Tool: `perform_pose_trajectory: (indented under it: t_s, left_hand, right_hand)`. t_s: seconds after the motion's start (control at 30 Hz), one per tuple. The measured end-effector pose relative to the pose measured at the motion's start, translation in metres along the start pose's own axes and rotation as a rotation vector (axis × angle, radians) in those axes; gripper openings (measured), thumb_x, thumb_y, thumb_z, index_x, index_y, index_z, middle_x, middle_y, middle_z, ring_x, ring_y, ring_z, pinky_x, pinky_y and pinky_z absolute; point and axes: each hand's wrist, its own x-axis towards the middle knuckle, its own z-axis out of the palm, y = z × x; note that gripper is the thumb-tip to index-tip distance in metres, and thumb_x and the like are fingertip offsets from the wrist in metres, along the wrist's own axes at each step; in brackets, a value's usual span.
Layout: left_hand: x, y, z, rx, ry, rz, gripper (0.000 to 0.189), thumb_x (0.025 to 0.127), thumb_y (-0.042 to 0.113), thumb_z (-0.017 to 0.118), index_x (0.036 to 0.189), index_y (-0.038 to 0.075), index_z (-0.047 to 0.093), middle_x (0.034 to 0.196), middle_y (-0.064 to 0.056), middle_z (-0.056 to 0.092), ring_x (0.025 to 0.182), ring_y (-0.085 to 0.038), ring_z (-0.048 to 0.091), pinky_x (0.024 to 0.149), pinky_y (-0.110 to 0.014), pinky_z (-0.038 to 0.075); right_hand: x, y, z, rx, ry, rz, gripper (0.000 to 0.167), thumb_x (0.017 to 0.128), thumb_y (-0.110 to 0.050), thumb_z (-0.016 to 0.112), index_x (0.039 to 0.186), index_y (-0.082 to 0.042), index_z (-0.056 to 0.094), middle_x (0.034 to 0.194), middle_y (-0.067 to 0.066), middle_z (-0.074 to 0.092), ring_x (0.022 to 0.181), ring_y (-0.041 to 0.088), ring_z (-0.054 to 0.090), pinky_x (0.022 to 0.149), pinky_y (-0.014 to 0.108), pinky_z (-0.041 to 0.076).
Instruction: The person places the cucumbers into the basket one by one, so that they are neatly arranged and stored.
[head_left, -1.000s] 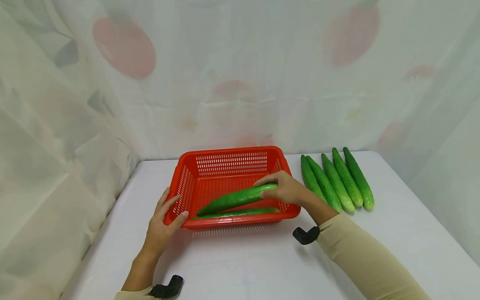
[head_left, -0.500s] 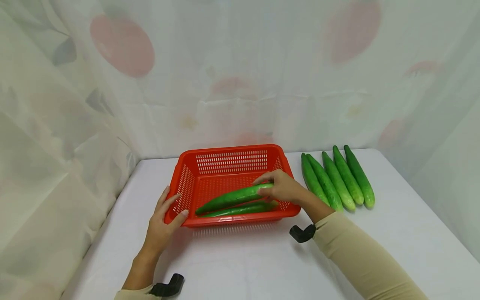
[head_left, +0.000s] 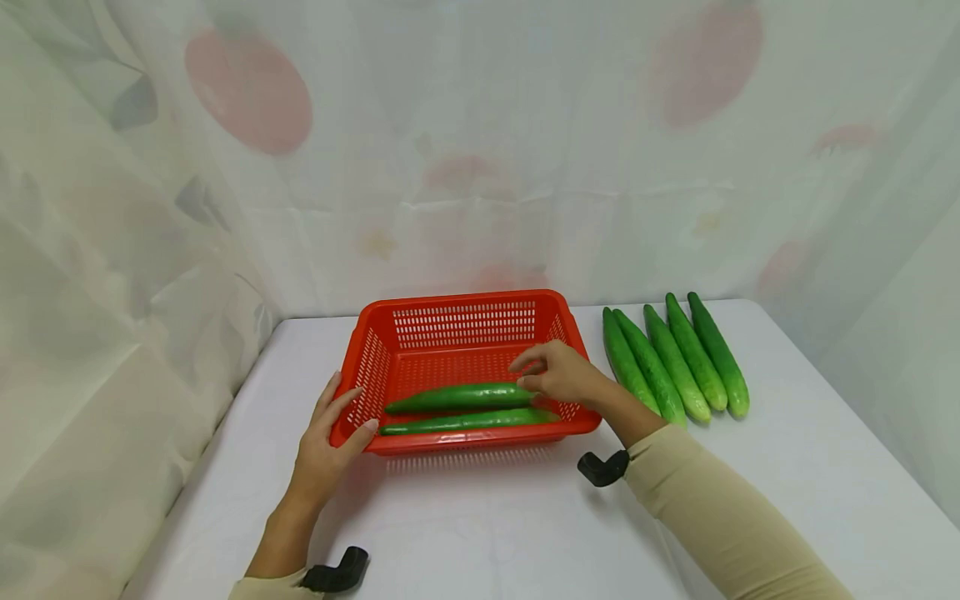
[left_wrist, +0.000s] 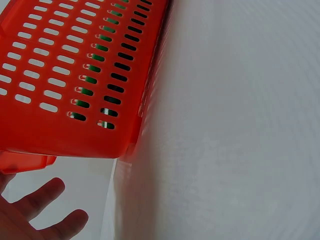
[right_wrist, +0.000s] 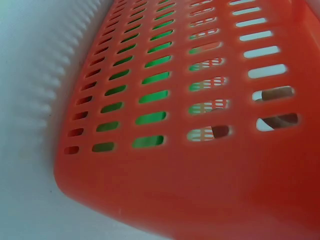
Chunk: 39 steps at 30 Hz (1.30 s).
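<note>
A red plastic basket point(head_left: 465, 441) with slotted walls stands on the table. Two cucumbers lie side by side in its front half: a nearer cucumber point(head_left: 465, 422) along the front wall, and a farther cucumber point(head_left: 457, 397) just behind it. My left hand point(head_left: 322, 454) rests on the basket's front left corner, its fingers spread over the rim; in the left wrist view two fingertips point(left_wrist: 75, 220) stay clear of the wall. My right hand point(head_left: 562, 372) hovers over the right end of the farther cucumber, fingers loosely bent. Whether they touch it is hard to tell.
Right of the basket, several cucumbers point(head_left: 678, 358) lie in a slanting row on the white tabletop point(head_left: 480, 517). A pale printed curtain point(head_left: 480, 150) hangs behind the table and along its sides.
My right hand has lowered the farther cucumber into the basket and let go of it. Both cucumbers now lie flatter. My left hand has stayed at the basket corner.
</note>
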Motion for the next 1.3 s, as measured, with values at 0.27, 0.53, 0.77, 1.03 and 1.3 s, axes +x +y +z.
perform_pose_trajectory:
  t_s: [0.27,0.53,0.77,1.03,1.3]
  left_hand:
    - [0.000,0.000,0.001,0.003,0.009,0.002,0.053,0.090,0.028,0.069,0.137,0.009,0.053,0.158,0.003,0.018,0.140,-0.024,0.023,0.093,-0.009,0.031]
    - [-0.002,0.001,0.000,0.013,0.008,-0.002,0.053,0.090,0.028,0.068,0.138,0.010,0.052,0.158,0.004,0.018,0.140,-0.024,0.022,0.092,-0.010,0.031]
    - [0.000,0.002,0.000,0.012,0.008,-0.002,0.053,0.090,0.028,0.068,0.138,0.009,0.052,0.158,0.002,0.018,0.140,-0.024,0.022,0.092,-0.010,0.030]
    - [-0.001,0.002,0.001,0.016,0.012,0.000,0.053,0.090,0.027,0.069,0.137,0.009,0.053,0.158,0.002,0.019,0.141,-0.024,0.021,0.100,-0.022,0.032]
    - [-0.001,0.003,0.000,0.014,0.010,-0.003,0.054,0.089,0.028,0.069,0.137,0.009,0.053,0.158,0.002,0.019,0.140,-0.024,0.022,0.100,-0.030,0.036]
  right_hand:
    - [-0.004,0.003,-0.001,0.164,0.052,-0.020,0.024,0.089,-0.003,0.066,0.113,-0.001,0.067,0.108,0.021,0.063,0.094,0.045,0.062,0.070,0.051,0.054]
    - [-0.023,0.002,-0.005,0.294,0.127,-0.088,0.032,0.091,-0.013,0.069,0.120,-0.004,0.063,0.121,0.015,0.060,0.089,0.048,0.064,0.075,0.050,0.054]
    - [-0.049,0.001,-0.010,0.340,0.198,-0.175,0.036,0.091,-0.010,0.067,0.125,0.001,0.059,0.121,0.016,0.059,0.105,0.034,0.060,0.076,0.052,0.053]
    - [-0.075,0.002,-0.023,0.364,0.228,-0.284,0.035,0.092,-0.003,0.063,0.125,0.005,0.056,0.122,0.019,0.057,0.108,0.046,0.054,0.073,0.049,0.054]
    - [-0.093,-0.007,-0.036,0.298,0.252,-0.372,0.036,0.091,0.005,0.060,0.127,0.006,0.055,0.125,0.018,0.055,0.110,0.036,0.056,0.072,0.049,0.054]
